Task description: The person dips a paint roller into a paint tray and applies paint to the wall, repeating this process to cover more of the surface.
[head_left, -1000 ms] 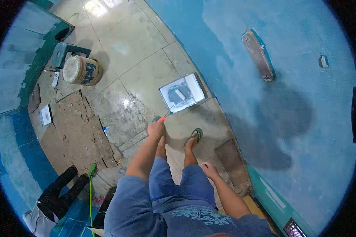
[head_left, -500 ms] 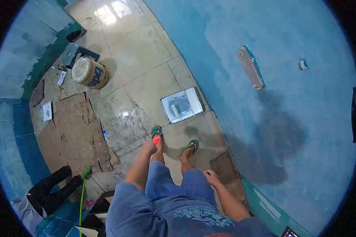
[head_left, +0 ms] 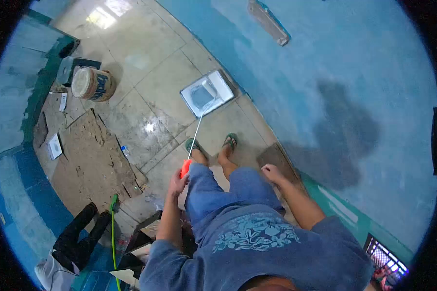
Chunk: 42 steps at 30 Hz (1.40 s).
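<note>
My left hand [head_left: 177,183] is closed around the red-orange handle of a paint roller [head_left: 194,138]. Its thin metal rod reaches forward to a paint tray [head_left: 183,97] on the floor, where the pale roller head lies inside. Whitish paint coats the tray. Out at my right side, my right hand [head_left: 273,173] hangs with its fingers curled in, and nothing shows in them. My feet, in green flip-flops, stand just short of the tray.
A blue wall [head_left: 296,97] with a dark recessed strip [head_left: 268,22] rises on the right. To the left are a paint bucket [head_left: 93,85], flattened cardboard [head_left: 90,162] and a green pole [head_left: 113,233]. Another person's dark-trousered legs [head_left: 80,230] are at lower left.
The roller head has shifted toward the far side of the tray. My left hand has turned on the handle, and the view has tilted. My right hand remains at my side.
</note>
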### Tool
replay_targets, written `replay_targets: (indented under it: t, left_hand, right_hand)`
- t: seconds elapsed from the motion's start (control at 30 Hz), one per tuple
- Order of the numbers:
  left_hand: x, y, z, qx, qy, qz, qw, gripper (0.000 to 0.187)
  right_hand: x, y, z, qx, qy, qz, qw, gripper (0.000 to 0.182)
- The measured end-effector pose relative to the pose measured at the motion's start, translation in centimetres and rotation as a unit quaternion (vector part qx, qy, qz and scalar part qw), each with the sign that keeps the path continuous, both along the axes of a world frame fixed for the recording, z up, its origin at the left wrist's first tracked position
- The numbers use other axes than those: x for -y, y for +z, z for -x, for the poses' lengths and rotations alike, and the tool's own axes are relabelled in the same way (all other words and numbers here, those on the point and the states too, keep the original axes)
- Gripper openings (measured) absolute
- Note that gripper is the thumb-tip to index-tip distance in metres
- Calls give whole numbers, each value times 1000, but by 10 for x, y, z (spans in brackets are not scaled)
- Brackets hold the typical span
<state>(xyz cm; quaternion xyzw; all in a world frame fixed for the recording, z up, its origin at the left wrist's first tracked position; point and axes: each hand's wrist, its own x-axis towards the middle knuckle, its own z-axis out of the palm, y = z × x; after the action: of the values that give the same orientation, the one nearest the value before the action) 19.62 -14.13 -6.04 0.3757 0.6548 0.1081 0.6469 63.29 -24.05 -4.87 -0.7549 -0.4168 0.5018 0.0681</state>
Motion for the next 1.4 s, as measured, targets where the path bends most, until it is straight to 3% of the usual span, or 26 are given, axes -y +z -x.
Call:
replay_targets:
  t: [0.03, 0.13, 0.2, 0.27, 0.3, 0.43, 0.53, 0.57, 0.6, 0.63, 0.67, 0.73, 0.8, 0.93, 1.0, 1.13, 1.23, 1.27, 1.33, 1.4]
  left_hand:
    - [9, 3, -2, 90, 76, 31, 993, 39]
    - [15, 36, -9, 89, 9, 24, 996, 42]
    - [20, 25, -9, 64, -23, 15, 998, 40]
    - [28, 1, -11, 2, -125, -165, 978, 40]
    - [22, 34, -27, -25, -117, -70, 990, 43]
    - [46, 28, -51, 18, -81, -30, 996, 46]
    - [66, 28, -72, 40, -147, -114, 982, 45]
    - [72, 27, -85, 4, -199, -346, 917, 45]
    - [68, 53, -99, 5, -198, -344, 918, 45]
    - [53, 101, -114, 70, -166, -166, 970, 45]
    - [47, 128, -126, 131, -125, 18, 983, 45]
    - [56, 138, -145, 113, -127, 45, 984, 47]
    - [54, 162, -164, 120, -155, 165, 966, 47]
    - [99, 150, -203, 125, -147, 29, 981, 47]
    - [109, 152, -227, 147, -101, 100, 979, 46]
    - [118, 138, -272, 138, -94, 36, 985, 46]
    - [103, 124, -300, 114, -83, -49, 989, 45]
    - [87, 123, -302, 106, -73, 134, 983, 45]
    - [90, 60, -305, 100, -51, 17, 994, 43]
    - [69, 5, -309, 42, -104, -29, 993, 41]
  right_hand:
    - [4, 11, -1, -1, -2, 21, 1000, 23]
    - [24, 17, -2, 16, -9, 51, 999, 24]
    - [35, 13, 0, 35, -20, 61, 997, 24]
    - [51, 17, 4, 35, -82, 44, 995, 25]
    - [60, 17, 6, 16, -94, 55, 994, 25]
    - [91, 14, 9, 27, -101, 72, 992, 25]
    - [114, 4, 5, 24, -127, 69, 989, 24]
    - [120, 2, 1, 26, -118, 48, 991, 23]
    - [124, 2, -4, 29, -106, 26, 994, 22]
    - [125, 5, -7, 30, -103, 26, 994, 22]
    - [123, 8, -10, 25, -101, 35, 994, 22]
    - [122, 12, -18, 18, -93, 49, 994, 22]
    - [124, 13, -27, 14, -91, 60, 994, 21]
    - [138, 0, -55, -5, -71, 78, 994, 22]
    - [154, -8, -70, -10, -79, 78, 994, 22]
    - [177, -4, -108, -13, -60, 90, 994, 23]
    - [196, 5, -135, -7, -91, 165, 982, 23]
    - [204, 4, -145, -5, -96, 157, 983, 23]
    - [225, -5, -162, -5, -99, 152, 983, 23]
    - [244, -14, -175, -9, -111, 141, 984, 24]
